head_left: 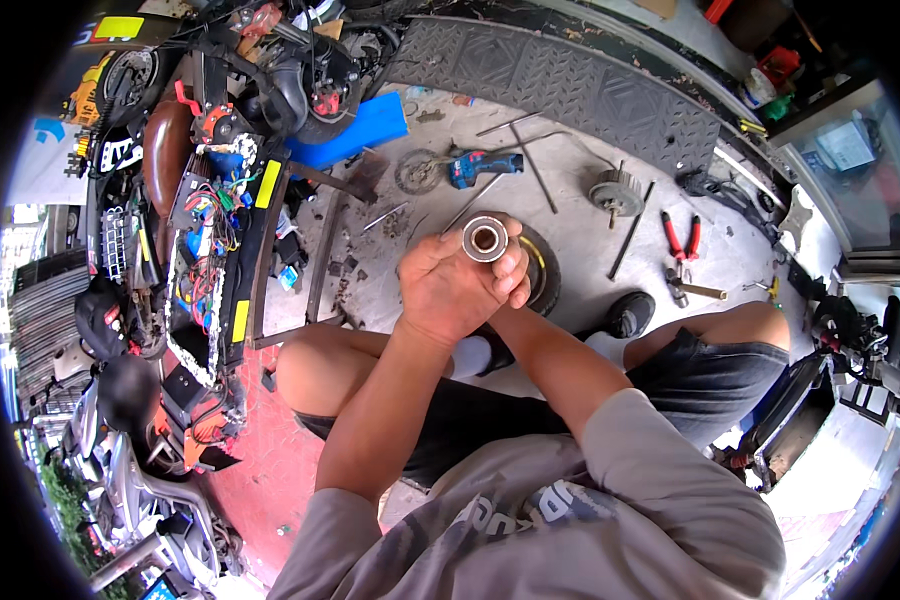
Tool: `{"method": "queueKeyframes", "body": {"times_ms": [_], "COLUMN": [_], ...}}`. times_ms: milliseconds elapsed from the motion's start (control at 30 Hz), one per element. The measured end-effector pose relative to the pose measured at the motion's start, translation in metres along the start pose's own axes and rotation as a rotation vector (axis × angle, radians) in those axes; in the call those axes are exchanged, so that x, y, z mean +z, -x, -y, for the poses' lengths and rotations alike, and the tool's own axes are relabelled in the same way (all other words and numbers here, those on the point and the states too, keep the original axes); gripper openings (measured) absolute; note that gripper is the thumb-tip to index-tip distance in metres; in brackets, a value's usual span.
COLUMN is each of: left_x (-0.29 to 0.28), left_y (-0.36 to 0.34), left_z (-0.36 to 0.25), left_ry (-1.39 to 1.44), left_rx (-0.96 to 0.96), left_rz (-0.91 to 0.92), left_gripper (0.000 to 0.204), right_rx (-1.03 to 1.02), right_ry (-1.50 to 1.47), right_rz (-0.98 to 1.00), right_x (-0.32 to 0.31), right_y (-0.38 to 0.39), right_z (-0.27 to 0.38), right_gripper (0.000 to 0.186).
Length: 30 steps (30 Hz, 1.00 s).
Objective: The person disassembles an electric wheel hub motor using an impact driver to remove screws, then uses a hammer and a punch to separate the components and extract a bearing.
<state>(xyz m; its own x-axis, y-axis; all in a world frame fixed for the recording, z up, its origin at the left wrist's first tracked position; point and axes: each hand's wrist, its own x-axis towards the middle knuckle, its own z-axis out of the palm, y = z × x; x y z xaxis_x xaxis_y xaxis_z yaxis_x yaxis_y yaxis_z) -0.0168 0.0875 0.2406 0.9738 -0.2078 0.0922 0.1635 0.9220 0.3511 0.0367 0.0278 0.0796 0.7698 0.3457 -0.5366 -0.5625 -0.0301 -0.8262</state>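
Note:
A metal ball bearing (pixel 473 239), ring-shaped with a dark bore, is gripped at the fingertips of my left hand (pixel 442 292). That hand is turned palm up, its thumb on one side of the ring and curled fingers on the other. My right forearm (pixel 548 345) crosses in from the right, and its hand lies mostly hidden behind the left one. I cannot make out its fingers. Below and beyond the hands, a small wheel with a black tyre (pixel 543 282) rests on the floor, partly covered by them.
Beyond the hands lie a blue cordless drill (pixel 487 168), a brake disc (pixel 416 171), metal rods (pixel 535 170) and a finned hub (pixel 616 192). At right are red-handled pliers (pixel 682 238) and a hammer (pixel 703 291). An opened scooter deck with wiring (pixel 206 245) stands left; a textured ramp (pixel 570 85) spans the back.

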Motion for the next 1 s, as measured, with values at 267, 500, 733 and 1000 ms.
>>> {"method": "queueKeyframes", "body": {"times_ms": [267, 500, 733, 1000], "left_x": [0.008, 0.017, 0.019, 0.026], "left_y": [-0.037, -0.050, -0.043, -0.036], "left_z": [0.021, 0.027, 0.020, 0.005], "left_ry": [0.121, 0.136, 0.121, -0.062], "left_rx": [-0.048, -0.055, -0.024, 0.019], "left_rz": [0.152, 0.172, 0.163, 0.101], "left_gripper": [0.057, 0.056, 0.054, 0.057], "right_rx": [-0.479, -0.607, -0.584, -0.519], "right_ry": [-0.145, -0.070, -0.055, 0.107], "right_rz": [-0.019, 0.041, 0.122, 0.179], "right_x": [-0.082, -0.094, -0.084, -0.080], "right_y": [0.096, 0.147, 0.155, 0.157], "right_z": [0.155, 0.215, 0.223, 0.231], "right_gripper": [0.020, 0.015, 0.013, 0.016]}}
